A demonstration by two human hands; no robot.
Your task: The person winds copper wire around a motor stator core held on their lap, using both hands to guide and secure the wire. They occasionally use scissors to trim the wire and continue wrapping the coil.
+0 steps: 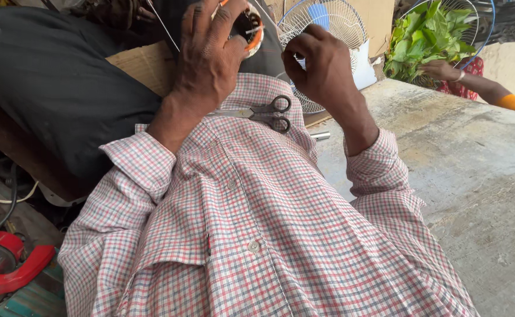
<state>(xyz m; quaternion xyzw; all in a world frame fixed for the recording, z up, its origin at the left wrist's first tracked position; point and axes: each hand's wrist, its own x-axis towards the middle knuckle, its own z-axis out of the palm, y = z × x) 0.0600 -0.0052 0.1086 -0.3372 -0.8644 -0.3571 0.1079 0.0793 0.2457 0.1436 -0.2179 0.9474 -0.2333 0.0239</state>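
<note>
Head view looked down over a red-and-white checked shirt (257,223) to both hands raised close together. Left hand (210,56) was clenched over a round coil with orange winding (250,29), fingers wrapped across its top, only the coil's right rim showing. Right hand (322,64) was closed, fingertips pinched just beside the coil; whether it gripped a wire could not be told. Below and between the wrists, grey metal scissors (266,111) lay shut on the shirt, blades pointing toward the left wrist. Beyond the right hand stood a white wire fan guard (334,23), very near the knuckles. Right of that hand, a rough grey concrete worktop (469,170) stretched open and bare. At its far edge another person's hand (442,70) held green leaves (428,35). Left of the left hand, dark cloth (52,82) crowded the space.
</note>
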